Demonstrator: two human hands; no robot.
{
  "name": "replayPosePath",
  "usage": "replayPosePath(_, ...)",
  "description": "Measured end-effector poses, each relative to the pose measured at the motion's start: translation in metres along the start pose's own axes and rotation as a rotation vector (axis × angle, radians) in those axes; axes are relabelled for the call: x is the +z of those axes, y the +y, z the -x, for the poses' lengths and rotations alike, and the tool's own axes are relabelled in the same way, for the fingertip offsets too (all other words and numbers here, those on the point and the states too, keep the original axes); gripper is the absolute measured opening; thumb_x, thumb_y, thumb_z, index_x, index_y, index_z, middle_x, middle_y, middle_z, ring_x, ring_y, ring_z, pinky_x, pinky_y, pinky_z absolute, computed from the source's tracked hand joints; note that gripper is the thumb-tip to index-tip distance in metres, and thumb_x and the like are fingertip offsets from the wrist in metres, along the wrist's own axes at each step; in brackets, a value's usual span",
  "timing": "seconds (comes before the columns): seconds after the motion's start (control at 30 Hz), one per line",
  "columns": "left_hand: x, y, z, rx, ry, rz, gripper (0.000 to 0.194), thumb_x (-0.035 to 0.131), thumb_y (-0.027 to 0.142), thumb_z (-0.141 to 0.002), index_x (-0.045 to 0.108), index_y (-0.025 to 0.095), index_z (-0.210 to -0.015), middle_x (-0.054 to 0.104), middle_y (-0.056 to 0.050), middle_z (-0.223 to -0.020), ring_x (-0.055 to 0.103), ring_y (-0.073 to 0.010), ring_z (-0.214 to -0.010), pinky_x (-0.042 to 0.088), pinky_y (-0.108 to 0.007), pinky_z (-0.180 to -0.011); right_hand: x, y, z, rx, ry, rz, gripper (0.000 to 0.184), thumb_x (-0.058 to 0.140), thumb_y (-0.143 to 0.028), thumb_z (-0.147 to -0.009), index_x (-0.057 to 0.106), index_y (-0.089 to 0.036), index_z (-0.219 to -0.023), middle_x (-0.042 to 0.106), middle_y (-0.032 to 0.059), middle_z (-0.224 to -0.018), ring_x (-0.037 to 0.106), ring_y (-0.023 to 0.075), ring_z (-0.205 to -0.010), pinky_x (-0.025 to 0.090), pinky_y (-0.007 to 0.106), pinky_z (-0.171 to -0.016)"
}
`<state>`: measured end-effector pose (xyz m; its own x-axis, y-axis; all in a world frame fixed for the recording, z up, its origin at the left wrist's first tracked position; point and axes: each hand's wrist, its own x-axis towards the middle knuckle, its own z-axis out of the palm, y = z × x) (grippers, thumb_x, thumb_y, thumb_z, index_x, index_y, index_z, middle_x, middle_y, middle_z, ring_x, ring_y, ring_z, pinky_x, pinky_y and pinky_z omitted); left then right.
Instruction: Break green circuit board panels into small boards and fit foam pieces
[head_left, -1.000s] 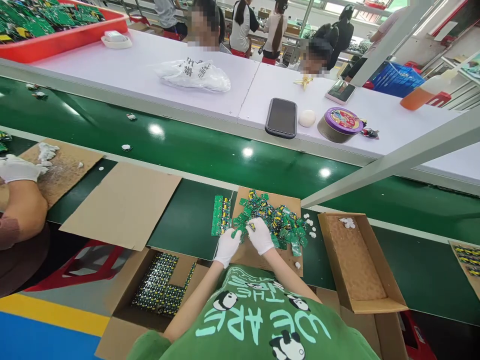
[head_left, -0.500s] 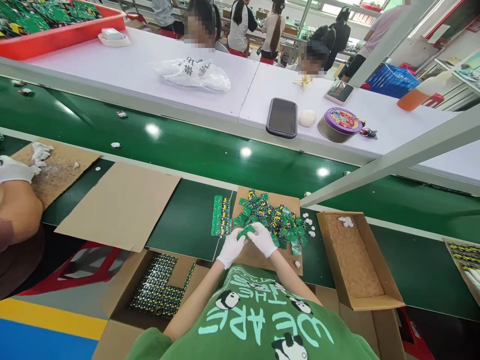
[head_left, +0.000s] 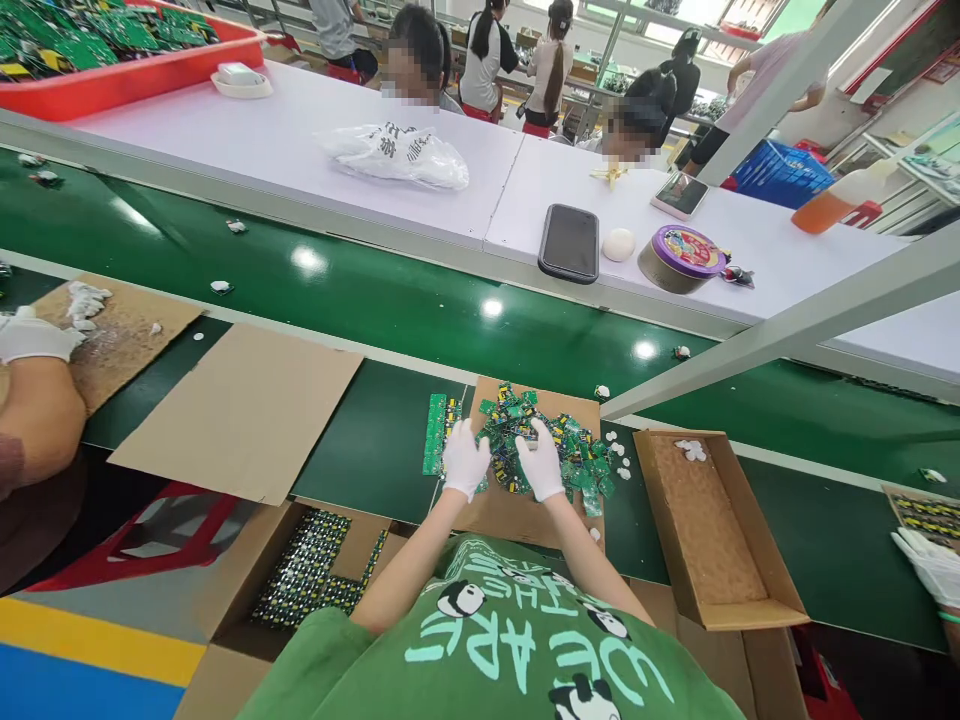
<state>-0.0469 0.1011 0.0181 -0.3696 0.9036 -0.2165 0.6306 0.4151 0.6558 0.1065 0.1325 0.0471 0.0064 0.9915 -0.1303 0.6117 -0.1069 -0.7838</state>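
Observation:
Loose small circuit boards (head_left: 504, 440), green with yellow and dark parts, lie heaped on a cardboard sheet (head_left: 495, 515). My left hand (head_left: 466, 462), in a white glove, is at the left side of this heap, fingers apart and no board visible in it. My right hand (head_left: 540, 462), gloved too, is over the middle of the heap with thumb and fingers spread; its fingertips are close to the boards, and whether they touch is unclear. Left of my left hand a row of boards (head_left: 433, 435) stands lined up, partly covered by that hand.
An open cardboard box (head_left: 709, 530) stands at right, white bits beside the heap. Lower left, a carton (head_left: 247, 590) holds rows of boards. A green conveyor belt (head_left: 375, 290) runs beyond. Gloved hands of co-workers show at both edges. A slanted metal post (head_left: 750, 340) crosses at right.
My hands, together on a small green board before, have come apart and moved forward to the heap. That board is out of them. A co-worker's gloved hand has appeared at the right edge.

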Motion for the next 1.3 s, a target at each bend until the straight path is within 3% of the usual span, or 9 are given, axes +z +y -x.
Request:
replayPosePath(0.13,-0.010,-0.033,0.012,-0.145,0.033,-0.198,0.070,0.058,0.030,-0.081,0.036,0.002,-0.141,0.048,-0.029,-0.124,0.048,-0.0440,-0.118,0.043,-0.054,-0.092,0.010,0.008,0.029,0.067,-0.101,-0.046,0.057,0.052,-0.037,-0.082,0.050,-0.013,-0.134,0.056,0.0176,-0.134,0.068,0.0209,-0.083,0.056,0.040,-0.083)
replayPosePath(0.27,-0.007,-0.041,0.013,-0.143,-0.015,-0.292,0.070,0.062,0.028,-0.078,0.039,0.006,-0.140,0.052,-0.025,-0.118,0.052,-0.0421,-0.111,0.044,-0.051,-0.089,0.014,0.010,0.036,0.067,-0.184,-0.072,0.053,0.051,-0.034,-0.082,0.053,-0.017,-0.132,0.059,0.0129,-0.132,0.067,0.0198,-0.084,0.054,0.040,-0.087)
replayPosePath(0.37,-0.007,-0.036,0.006,-0.143,-0.050,-0.296,0.069,0.060,0.018,-0.076,0.038,0.002,-0.139,0.053,-0.026,-0.114,0.054,-0.0407,-0.108,0.045,-0.048,-0.087,0.010,0.009,0.031,0.065,-0.210,-0.086,0.051,0.051,-0.033,-0.082,0.054,-0.018,-0.131,0.060,0.0112,-0.132,0.067,0.0193,-0.087,0.054,0.039,-0.088)
replayPosePath(0.73,-0.029,-0.059,-0.018,-0.243,-0.213,0.054,0.053,0.073,0.014,-0.059,0.056,0.009,-0.109,0.067,-0.017,-0.102,0.065,-0.0269,-0.093,0.048,-0.030,-0.075,0.006,0.019,0.021,0.093,-0.275,-0.186,0.046,0.050,-0.036,-0.082,0.059,-0.018,-0.124,0.063,0.0110,-0.127,0.067,0.0199,-0.088,0.056,0.039,-0.081)
replayPosePath(0.87,-0.045,-0.052,-0.022,-0.290,-0.268,0.260,0.052,0.067,0.024,-0.067,0.055,0.007,-0.114,0.066,-0.019,-0.108,0.065,-0.0234,-0.089,0.048,-0.029,-0.070,0.008,0.021,0.024,0.097,-0.303,-0.239,0.043,0.053,-0.034,-0.081,0.062,-0.018,-0.119,0.066,0.0109,-0.121,0.067,0.0206,-0.091,0.055,0.039,-0.083)
replayPosePath(1.0,-0.076,-0.046,-0.018,-0.236,-0.411,0.497,0.056,0.059,0.034,-0.073,0.055,0.010,-0.124,0.068,-0.014,-0.108,0.065,-0.0201,-0.081,0.048,-0.028,-0.065,0.002,0.013,0.021,0.072,-0.314,-0.316,0.044,0.052,-0.040,-0.083,0.062,-0.019,-0.120,0.064,0.0124,-0.123,0.066,0.0220,-0.098,0.055,0.039,-0.083)
replayPosePath(1.1,-0.093,-0.040,-0.006,-0.147,-0.554,0.642,0.057,0.062,0.033,-0.067,0.061,0.014,-0.121,0.070,-0.012,-0.109,0.065,-0.0212,-0.084,0.049,-0.029,-0.070,-0.009,0.003,0.011,0.029,-0.313,-0.390,0.053,0.040,-0.049,-0.091,0.048,-0.023,-0.137,0.060,0.0113,-0.129,0.065,0.0178,-0.094,0.056,0.032,-0.077)
replayPosePath(1.2,-0.091,-0.031,0.009,-0.075,-0.780,0.823,0.051,0.063,0.038,-0.066,0.067,0.011,-0.110,0.070,-0.015,-0.107,0.066,-0.0257,-0.091,0.050,-0.032,-0.075,-0.023,-0.004,0.000,0.001,-0.343,-0.408,0.058,0.029,-0.053,-0.094,0.039,-0.023,-0.144,0.069,0.0078,-0.100,0.060,0.0111,-0.061,0.050,0.025,-0.055)
replayPosePath(1.3,-0.079,-0.022,0.023,-0.050,-0.929,0.917,0.051,0.057,0.050,-0.074,0.067,0.009,-0.102,0.071,-0.017,-0.097,0.068,-0.0259,-0.083,0.052,-0.033,-0.071,-0.032,-0.007,-0.005,-0.033,-0.391,-0.354,0.050,0.046,-0.052,-0.089,0.056,-0.023,-0.129,0.067,0.0013,-0.077,0.049,0.0085,-0.045,0.041,0.022,-0.044)
